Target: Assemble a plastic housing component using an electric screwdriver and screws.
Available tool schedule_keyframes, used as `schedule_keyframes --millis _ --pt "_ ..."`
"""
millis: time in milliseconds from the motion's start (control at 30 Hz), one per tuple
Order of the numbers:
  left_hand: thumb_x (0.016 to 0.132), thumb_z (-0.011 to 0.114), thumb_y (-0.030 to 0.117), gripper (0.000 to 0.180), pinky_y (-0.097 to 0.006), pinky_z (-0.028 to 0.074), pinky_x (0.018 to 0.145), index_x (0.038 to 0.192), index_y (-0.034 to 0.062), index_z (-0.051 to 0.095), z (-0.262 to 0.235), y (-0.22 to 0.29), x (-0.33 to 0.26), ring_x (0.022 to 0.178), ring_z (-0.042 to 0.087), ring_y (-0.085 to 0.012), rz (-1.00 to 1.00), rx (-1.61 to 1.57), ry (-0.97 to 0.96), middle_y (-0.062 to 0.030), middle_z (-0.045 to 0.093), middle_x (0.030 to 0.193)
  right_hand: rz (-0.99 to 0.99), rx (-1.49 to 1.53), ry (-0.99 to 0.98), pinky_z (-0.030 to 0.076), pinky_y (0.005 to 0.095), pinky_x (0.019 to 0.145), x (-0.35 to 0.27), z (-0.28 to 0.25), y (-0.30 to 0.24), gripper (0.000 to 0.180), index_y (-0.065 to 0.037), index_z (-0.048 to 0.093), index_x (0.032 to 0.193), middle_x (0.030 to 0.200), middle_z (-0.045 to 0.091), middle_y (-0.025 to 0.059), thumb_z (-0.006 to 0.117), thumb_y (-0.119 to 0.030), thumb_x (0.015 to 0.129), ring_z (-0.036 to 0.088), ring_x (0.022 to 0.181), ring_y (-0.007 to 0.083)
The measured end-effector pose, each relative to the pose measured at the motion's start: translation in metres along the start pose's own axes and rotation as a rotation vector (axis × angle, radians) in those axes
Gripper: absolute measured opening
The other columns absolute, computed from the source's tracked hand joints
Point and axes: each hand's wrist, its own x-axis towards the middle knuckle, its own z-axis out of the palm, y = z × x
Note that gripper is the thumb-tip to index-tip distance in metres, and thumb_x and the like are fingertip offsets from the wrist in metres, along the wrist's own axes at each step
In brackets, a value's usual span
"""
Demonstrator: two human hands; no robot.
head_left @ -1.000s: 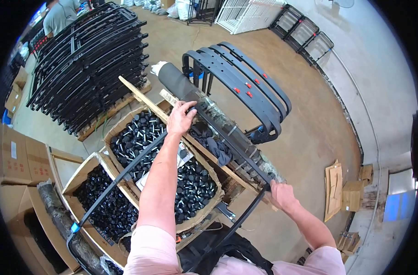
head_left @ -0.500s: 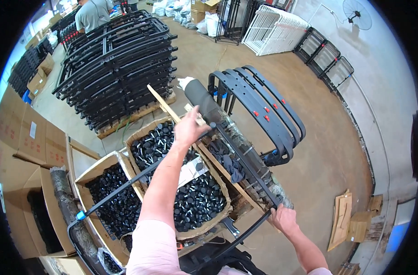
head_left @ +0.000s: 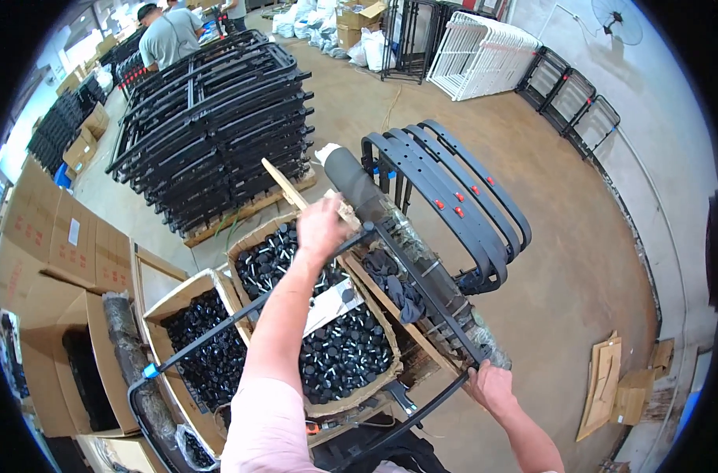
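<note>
A tall stack of black metal frames (head_left: 209, 134) stands past the boxes. One black frame (head_left: 217, 329) (thin, with long straight bars) reaches over an open carton (head_left: 397, 363) and a fat roll (head_left: 355, 185), smooth at one end, crinkly farther down. Curved dark racks (head_left: 453, 201) with red bits block the floor beyond the roll. A soft, crumpled cloth (head_left: 405, 298) lies beside it. The right hand (head_left: 491, 384) has its fingers curled around the frame's corner. The left hand (head_left: 323, 230) is blurry by another corner; I can't tell if its fingers pinch. Round black knobs (head_left: 331, 363) with shiny bolts fill the carton.
</note>
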Motion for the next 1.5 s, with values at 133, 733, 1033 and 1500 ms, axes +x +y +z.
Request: schedule_keyframes --millis 133,733,1033,1500 --pt "0.09 0.077 0.038 0.053 -0.048 0.058 0.085 0.124 0.0003 0.062 -0.004 -0.079 -0.017 0.098 0.071 -0.0352 -0.419 0.215 0.23 -0.0197 0.071 0.106 0.006 0.043 -0.035 0.058 0.0484 0.062 0.007 -0.008 -0.016 0.045 0.003 0.064 0.1 0.072 0.073 0.0177 0.059 -0.041 0.1 0.074 0.067 0.0356" --pt "0.101 0.062 0.047 0.05 -0.047 0.056 0.096 0.131 0.0067 0.061 -0.004 0.055 0.023 0.107 0.074 -0.0346 0.187 0.229 -0.343 -0.0136 0.076 0.115 0.067 0.089 -0.05 0.061 0.0495 0.071 0.004 -0.004 -0.004 0.044 0.003 0.064 0.1 0.079 0.074 0.0216 0.059 -0.04 0.101 0.076 0.076 0.0375" --pt "0.097 0.064 0.046 0.05 -0.046 0.059 0.092 0.124 0.0036 0.066 0.004 0.078 0.034 0.111 0.075 -0.0306 0.126 0.25 -0.468 -0.0215 0.074 0.122 0.027 0.113 0.1 0.057 0.0513 0.061 -0.003 0.015 0.002 0.04 0.003 0.063 0.093 0.067 0.07 0.0185 0.066 -0.037 0.094 0.072 0.064 0.0386" --pt "0.097 0.062 0.043 0.042 -0.051 0.059 0.087 0.115 0.0055 0.067 0.007 0.061 0.034 0.103 0.075 -0.0341 -0.054 0.287 -0.535 -0.0156 0.077 0.101 -0.024 0.054 0.123 0.058 0.0493 0.063 0.003 0.02 0.002 0.042 0.0 0.065 0.09 0.069 0.071 0.0185 0.064 -0.042 0.095 0.073 0.064 0.0372"
